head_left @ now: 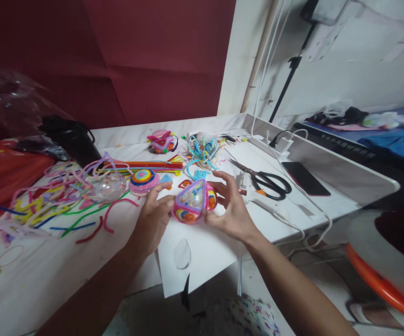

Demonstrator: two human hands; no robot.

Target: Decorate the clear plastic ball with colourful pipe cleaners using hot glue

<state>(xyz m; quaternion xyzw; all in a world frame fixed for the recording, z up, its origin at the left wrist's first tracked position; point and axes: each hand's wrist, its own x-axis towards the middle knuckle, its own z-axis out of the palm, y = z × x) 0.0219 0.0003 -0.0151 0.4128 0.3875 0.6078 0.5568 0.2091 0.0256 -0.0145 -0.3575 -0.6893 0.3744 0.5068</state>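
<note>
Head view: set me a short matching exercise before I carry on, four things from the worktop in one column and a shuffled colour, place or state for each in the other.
Things:
1. Scissors
2. Purple-edged piece
3. Dark flat slab
4. Round ringed piece

Colour, place or state:
A. Rings of several colours around a blue centre
B. Lying to the right of the looped black handles
C. Pointed blades, lying uncovered and not held
D. Held between the left hand and the right hand

Right pairs: 1-C, 2-D, 3-B, 4-A
</note>
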